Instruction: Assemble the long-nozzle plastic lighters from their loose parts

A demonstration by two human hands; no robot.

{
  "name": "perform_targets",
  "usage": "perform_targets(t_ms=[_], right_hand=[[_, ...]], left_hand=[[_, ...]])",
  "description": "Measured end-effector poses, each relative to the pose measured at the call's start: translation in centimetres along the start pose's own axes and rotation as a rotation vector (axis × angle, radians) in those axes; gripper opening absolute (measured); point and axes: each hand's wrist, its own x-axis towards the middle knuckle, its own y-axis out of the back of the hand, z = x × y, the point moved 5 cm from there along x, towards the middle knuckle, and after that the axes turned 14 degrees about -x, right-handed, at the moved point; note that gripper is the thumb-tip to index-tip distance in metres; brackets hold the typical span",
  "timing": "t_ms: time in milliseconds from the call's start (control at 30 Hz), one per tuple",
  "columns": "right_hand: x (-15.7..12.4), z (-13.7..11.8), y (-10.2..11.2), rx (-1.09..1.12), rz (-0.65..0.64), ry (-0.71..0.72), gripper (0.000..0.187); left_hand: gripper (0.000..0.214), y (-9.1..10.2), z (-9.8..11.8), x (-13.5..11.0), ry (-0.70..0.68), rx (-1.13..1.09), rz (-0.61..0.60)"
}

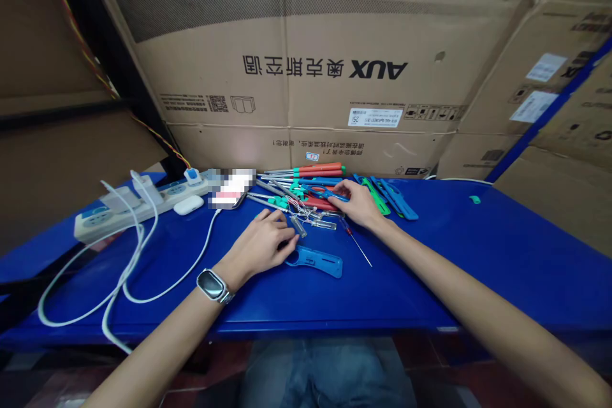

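Observation:
My right hand point(358, 203) is closed on a blue plastic piece point(319, 191) with a looped end, held over a pile of screwdrivers. Lower on the table lies a flat blue plastic handle piece point(322, 261) with a slot. My left hand point(265, 239) has its fingers curled, with thumb and fingertips at the ring end of that flat piece. Between the hands are small screwdrivers with clear handles point(324, 224) and a thin one with a dark and red handle point(345, 225), its shaft pointing toward me. Red-handled screwdrivers point(318, 170) lie at the back.
Several blue and green plastic pieces point(399, 197) lie right of the pile. A small green piece point(474, 199) sits farther right. On the left are a power strip point(162, 197), white cables point(127, 274), a white case point(188, 204) and a phone point(234, 188). Cardboard point(306, 25) stands behind.

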Motion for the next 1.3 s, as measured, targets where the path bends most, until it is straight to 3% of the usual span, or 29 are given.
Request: perform_targets(t_ms=[133, 267, 433, 533, 567, 633, 967, 1300], right_hand=[[0.9, 0.1, -1.4, -0.142, -0.034, 0.045, 0.016], [0.2, -0.6, -1.0, -0.214, 0.033, 0.104, 0.019], [-1.0, -3.5, -0.8, -0.224, -0.009, 0.255, 0.017], [-0.9, -4.9, -1.4, -0.249, -0.066, 0.263, 0.017], [-0.8, -5.2, -1.6, -0.257, -0.082, 0.254, 0.018], [-0.6, -5.3, -2.1, -0.263, -0.101, 0.239, 0.017], [-0.5, -4.5, -2.9, -0.122, -0.099, 0.188, 0.011], [-0.4, -3.4, -2.5, 0.070, -0.020, 0.078, 0.005]], left_hand=[[0.035, -0.2, 0.7, -0.2, -0.032, 0.120, 0.005], [0.030, 0.0, 0.7, -0.1, -0.034, 0.147, 0.024], [0.027, 2.0, -3.2, 2.9, 0.081, 0.155, 0.095], [0.024, 2.2, -6.2, 5.9, 0.165, 0.221, -0.071], [0.025, 1.8, -6.8, 6.7, 0.170, 0.234, -0.170], [0.021, 1.5, -7.5, 8.1, 0.161, 0.227, -0.241], [0.006, 1.0, -8.0, 9.4, 0.101, 0.168, -0.250], [0.020, 2.7, -5.8, 8.1, 0.028, 0.155, -0.048]])
